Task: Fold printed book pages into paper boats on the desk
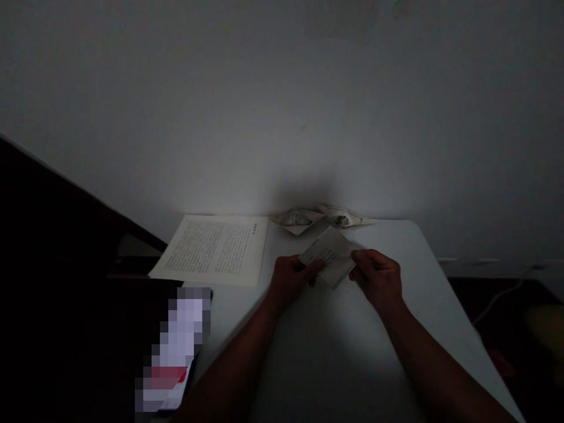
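A folded piece of printed paper (331,254), roughly diamond-shaped, is held between both hands above the white table. My left hand (294,277) is closed on its left side, thumb lying across the face. At its right corner my right hand (378,275) pinches the edge between thumb and fingers. Just beyond the paper, two folded paper boats, a left one (298,221) and a right one (346,217), sit against the wall. They are made of similar printed sheets.
Printed sheets (215,249) lie at the table's back left. A lit phone (178,352), its screen blurred out, is at the left edge. The white tabletop (326,364) meets a grey wall (282,106) at the back. Beyond the right edge runs a pale cable (497,299).
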`<state>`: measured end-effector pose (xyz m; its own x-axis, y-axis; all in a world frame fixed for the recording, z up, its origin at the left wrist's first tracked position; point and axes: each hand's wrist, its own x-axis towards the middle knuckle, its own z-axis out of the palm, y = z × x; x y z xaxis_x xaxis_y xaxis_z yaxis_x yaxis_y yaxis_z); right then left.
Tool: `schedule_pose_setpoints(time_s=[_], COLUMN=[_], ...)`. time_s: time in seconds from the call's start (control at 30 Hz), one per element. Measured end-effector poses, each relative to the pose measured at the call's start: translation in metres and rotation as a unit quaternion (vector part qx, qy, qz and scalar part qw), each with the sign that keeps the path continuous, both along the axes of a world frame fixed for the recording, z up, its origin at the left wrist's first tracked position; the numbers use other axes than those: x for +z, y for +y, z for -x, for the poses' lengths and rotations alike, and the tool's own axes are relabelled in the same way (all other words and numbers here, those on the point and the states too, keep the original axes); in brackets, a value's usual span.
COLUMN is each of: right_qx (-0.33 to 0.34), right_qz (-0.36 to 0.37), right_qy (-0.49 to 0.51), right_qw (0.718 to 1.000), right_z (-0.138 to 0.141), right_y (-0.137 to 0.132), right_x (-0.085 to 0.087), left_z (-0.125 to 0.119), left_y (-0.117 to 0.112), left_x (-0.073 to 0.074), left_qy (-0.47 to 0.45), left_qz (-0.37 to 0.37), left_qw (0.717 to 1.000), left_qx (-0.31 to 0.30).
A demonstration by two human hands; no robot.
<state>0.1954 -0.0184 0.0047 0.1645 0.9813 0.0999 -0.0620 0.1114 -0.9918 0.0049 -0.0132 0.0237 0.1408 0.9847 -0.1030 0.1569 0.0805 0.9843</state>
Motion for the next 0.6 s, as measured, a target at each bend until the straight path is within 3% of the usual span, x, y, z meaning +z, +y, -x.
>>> schedule_pose_setpoints(time_s=[0.6], right_qx=[0.004], right_qz=[0.001], right_qy=[-0.038], right_qw=[0.999], right_z=[-0.0003], right_y=[0.001], right_x=[0.0003], left_z=[0.0009], left_y=[0.0026], left_x=[-0.0022], left_qy=[0.018], left_qz=[0.005], left_qw=[0.999], left_qx=[0.036])
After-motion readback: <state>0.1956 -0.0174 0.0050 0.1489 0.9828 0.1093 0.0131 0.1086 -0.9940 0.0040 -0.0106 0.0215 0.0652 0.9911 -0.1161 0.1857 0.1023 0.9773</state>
